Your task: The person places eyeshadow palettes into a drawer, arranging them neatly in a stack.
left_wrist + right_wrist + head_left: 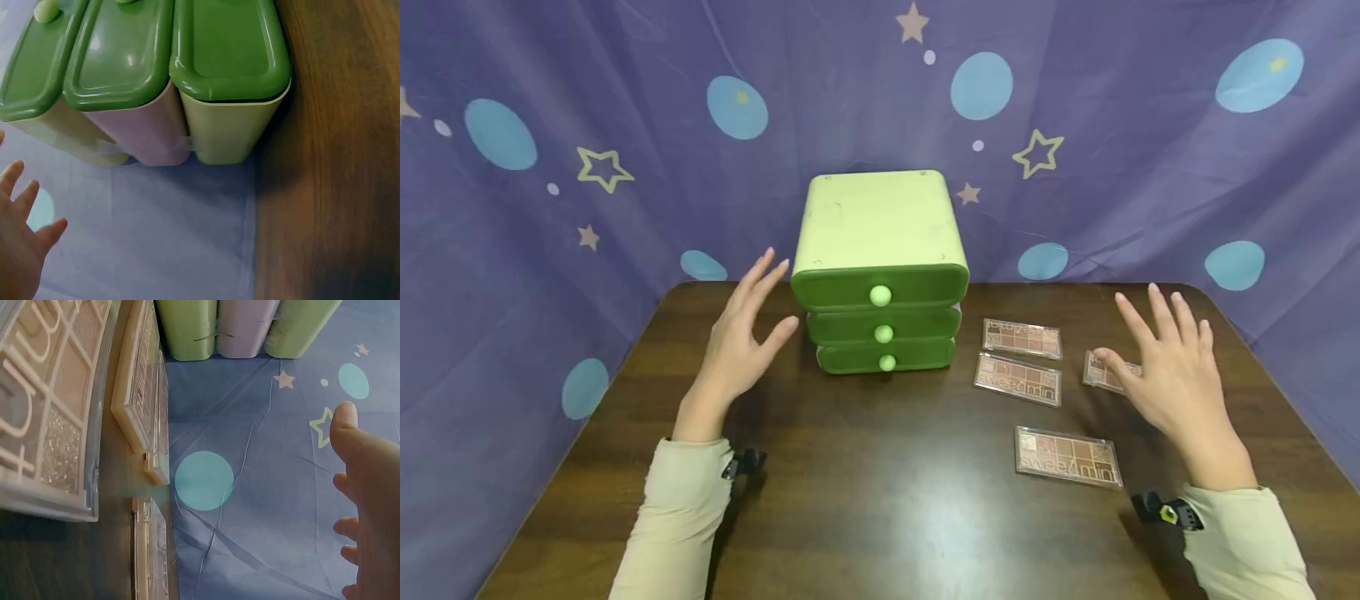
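Both hands hover over the table with fingers spread and nothing held. My left hand [735,346] is just left of a small green drawer cabinet [880,221], apart from it. The cabinet has three dark green drawers with round knobs, all pushed in. My right hand [1176,379] is above an eyeshadow palette [1105,381], partly covering it in the head view. Left of that hand lie a back palette [1022,338], a middle palette [1019,380] and a front palette [1067,457], flat with clear lids. In the right wrist view the front palette [62,406] looms close.
A dark brown wooden table [865,500] carries everything. Behind it hangs a purple cloth [880,100] with stars and blue ovals, close to the cabinet's back. Each wrist wears a small black camera strap, such as the right strap [1168,510].
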Demonstrator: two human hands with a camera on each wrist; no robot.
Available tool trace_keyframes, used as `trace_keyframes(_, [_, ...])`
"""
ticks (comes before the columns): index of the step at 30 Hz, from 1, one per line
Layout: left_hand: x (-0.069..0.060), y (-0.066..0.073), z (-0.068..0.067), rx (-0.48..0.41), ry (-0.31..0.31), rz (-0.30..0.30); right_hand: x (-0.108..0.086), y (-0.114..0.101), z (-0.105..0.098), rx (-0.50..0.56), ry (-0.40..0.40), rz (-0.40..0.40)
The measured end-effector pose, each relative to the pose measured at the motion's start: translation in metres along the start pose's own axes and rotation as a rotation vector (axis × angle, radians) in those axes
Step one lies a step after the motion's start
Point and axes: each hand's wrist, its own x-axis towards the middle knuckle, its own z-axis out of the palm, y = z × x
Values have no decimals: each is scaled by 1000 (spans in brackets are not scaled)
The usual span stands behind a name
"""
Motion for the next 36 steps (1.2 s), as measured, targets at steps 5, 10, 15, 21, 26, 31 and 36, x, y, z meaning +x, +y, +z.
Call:
trace_keyframes(5, [16,-9,13,-323,43,34,0,-3,-1,23,1,-8])
trace_keyframes(10, [27,-10,28,-534,110,26,-4,-4,0,29,13,-29])
trace_keyframes(15, [38,-8,32,-646,144,31,-4,-10,0,47,37,-63])
trace_keyframes(21, [54,-13,30,-677,113,41,2,-16,-4,64,95,-90])
trace_keyframes(26, [56,-16,20,-663,78,18,8,-21,-7,95,178,-152])
trace_keyframes(31, [57,-13,13,-662,22,-31,8,-39,-10,232,209,-159])
trace_keyframes(36, [57,-9,12,-622,-25,-51,11,-69,-16,331,234,-188])
